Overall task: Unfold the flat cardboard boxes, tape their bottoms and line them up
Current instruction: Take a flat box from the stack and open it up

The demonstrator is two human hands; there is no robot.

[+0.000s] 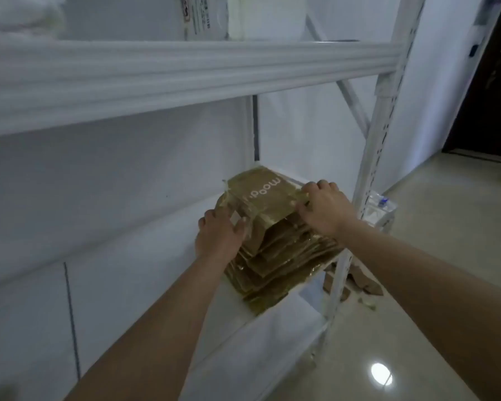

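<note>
A stack of flat brown cardboard boxes (284, 256) lies on a white shelf board (156, 256) near its right end. The top flat box (263, 195) carries white printed lettering and sits a little raised above the pile. My left hand (219, 235) grips the top box at its near left edge, thumb on top. My right hand (323, 209) holds its right edge, fingers curled over the cardboard. Both forearms reach in from the bottom of the view.
A white shelf beam (185, 73) crosses overhead, with white bags on the upper shelf. A perforated upright post (370, 169) stands right of the stack. Cardboard scraps (356, 282) and a clear plastic item (379, 206) lie on the glossy floor. A dark door is at far right.
</note>
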